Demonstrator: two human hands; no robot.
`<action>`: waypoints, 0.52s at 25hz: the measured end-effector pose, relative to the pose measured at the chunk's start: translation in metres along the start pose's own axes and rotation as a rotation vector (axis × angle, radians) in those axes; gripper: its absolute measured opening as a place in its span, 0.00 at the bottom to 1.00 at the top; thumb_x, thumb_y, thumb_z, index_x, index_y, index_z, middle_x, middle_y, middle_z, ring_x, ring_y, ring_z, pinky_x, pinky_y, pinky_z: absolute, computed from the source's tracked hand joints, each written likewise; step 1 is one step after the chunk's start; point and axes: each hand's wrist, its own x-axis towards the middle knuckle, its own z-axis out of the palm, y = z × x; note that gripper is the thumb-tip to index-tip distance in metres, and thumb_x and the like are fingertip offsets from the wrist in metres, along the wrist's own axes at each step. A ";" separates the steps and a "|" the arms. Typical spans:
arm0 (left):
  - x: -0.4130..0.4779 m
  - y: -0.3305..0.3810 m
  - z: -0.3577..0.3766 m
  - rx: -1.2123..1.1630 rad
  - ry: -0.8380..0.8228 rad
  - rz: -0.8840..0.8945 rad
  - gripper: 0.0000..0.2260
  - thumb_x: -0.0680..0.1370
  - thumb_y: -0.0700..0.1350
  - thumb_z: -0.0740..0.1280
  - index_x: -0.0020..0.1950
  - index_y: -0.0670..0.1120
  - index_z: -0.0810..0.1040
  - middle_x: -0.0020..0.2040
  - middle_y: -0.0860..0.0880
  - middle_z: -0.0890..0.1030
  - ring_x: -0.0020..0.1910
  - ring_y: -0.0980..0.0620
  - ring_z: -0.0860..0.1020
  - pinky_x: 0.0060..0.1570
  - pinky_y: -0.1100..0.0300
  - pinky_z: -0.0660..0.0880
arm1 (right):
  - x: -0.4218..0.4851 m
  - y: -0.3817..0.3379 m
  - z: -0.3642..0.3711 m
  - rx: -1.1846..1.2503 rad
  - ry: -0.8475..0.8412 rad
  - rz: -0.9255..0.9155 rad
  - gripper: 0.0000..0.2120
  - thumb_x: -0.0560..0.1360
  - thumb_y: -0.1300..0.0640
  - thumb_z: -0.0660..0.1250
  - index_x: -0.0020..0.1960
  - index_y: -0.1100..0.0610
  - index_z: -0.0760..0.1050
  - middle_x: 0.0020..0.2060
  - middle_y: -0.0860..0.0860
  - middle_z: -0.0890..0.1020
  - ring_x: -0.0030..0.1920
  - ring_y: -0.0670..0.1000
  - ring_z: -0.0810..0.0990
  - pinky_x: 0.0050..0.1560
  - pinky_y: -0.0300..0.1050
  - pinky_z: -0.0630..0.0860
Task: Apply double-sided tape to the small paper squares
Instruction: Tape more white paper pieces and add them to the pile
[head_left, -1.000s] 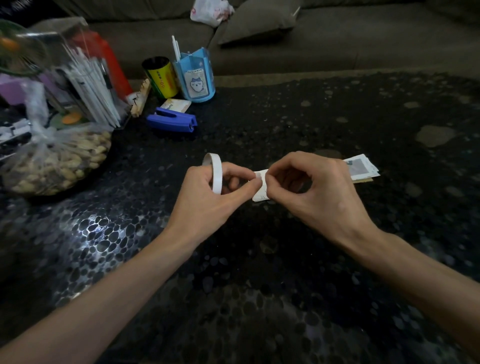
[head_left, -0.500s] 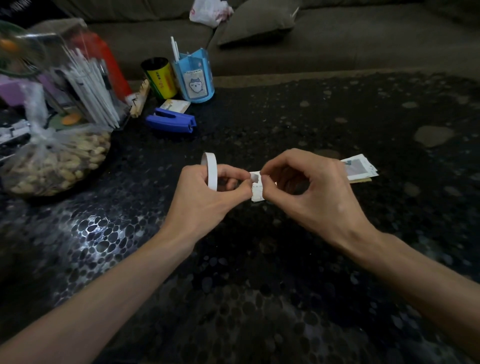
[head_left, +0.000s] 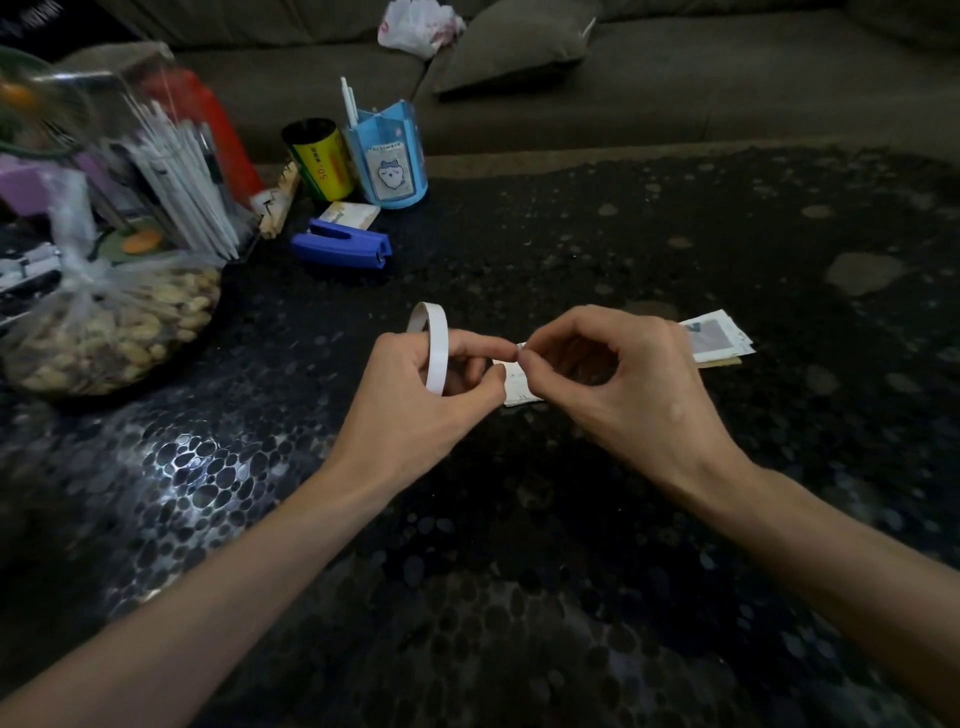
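— While the left hand (head_left: 415, 410) gripped the thin white ring of tape (head_left: 435, 348), where was the paper?
— A small white paper square (head_left: 519, 387) lay between both hands, touching the left thumb. The right hand (head_left: 623, 384) pinched its far edge with thumb and forefinger.

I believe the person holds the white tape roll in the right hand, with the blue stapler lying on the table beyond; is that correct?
Not quite: the head view shows the white tape roll gripped by the left hand, not the right. The right hand pinches the edge of the small paper square instead. The blue stapler does lie on the table beyond.
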 end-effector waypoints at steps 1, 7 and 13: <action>0.000 0.000 0.000 0.005 0.003 0.013 0.08 0.77 0.38 0.74 0.53 0.49 0.88 0.37 0.41 0.81 0.35 0.45 0.78 0.41 0.53 0.79 | 0.000 0.000 0.000 0.024 0.001 0.023 0.03 0.77 0.54 0.76 0.51 0.51 0.85 0.40 0.42 0.85 0.43 0.44 0.85 0.44 0.43 0.83; 0.000 -0.002 0.001 0.015 0.003 0.038 0.09 0.77 0.38 0.74 0.54 0.49 0.88 0.38 0.43 0.81 0.39 0.38 0.80 0.44 0.50 0.81 | 0.002 0.000 0.000 0.105 -0.011 0.093 0.03 0.77 0.54 0.76 0.50 0.51 0.87 0.39 0.43 0.86 0.42 0.44 0.86 0.44 0.46 0.84; -0.001 -0.001 0.001 -0.028 0.023 0.020 0.08 0.77 0.38 0.74 0.53 0.47 0.88 0.38 0.41 0.82 0.40 0.35 0.80 0.46 0.41 0.80 | 0.003 0.000 -0.001 0.133 -0.029 0.099 0.04 0.77 0.56 0.76 0.51 0.52 0.87 0.40 0.43 0.87 0.43 0.45 0.87 0.46 0.48 0.85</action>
